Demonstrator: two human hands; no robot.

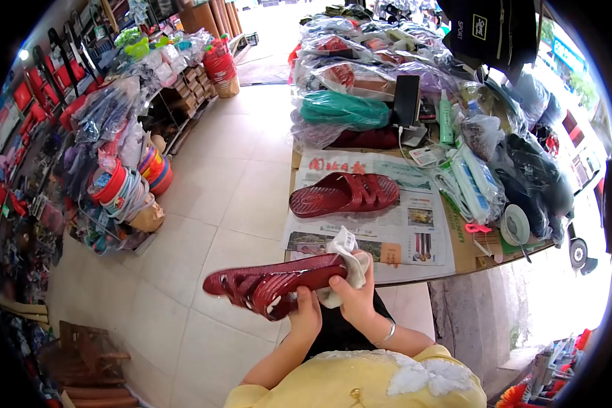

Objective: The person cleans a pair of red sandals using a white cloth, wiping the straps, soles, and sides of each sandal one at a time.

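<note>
A dark red slipper [306, 273] is held up in front of my body, lying on its side with the strapped toe end to the left. My left hand [307, 314] grips it by the lower edge near the straps, closed. My right hand [358, 294] is closed around a whitish cloth [350, 264] at the heel end, its thumb pressing on the slipper. A matching red slipper [377, 194] rests on a spread newspaper [425, 197] just beyond my hands, sole down.
Bagged goods [347, 81] pile up at the table's far end, beside a black phone [406, 100] on a cable and a green tube [445, 119]. To the right sits a small white bowl [515, 224]. Crowded shelves and buckets [112, 183] line the left, across the tiled floor [217, 163].
</note>
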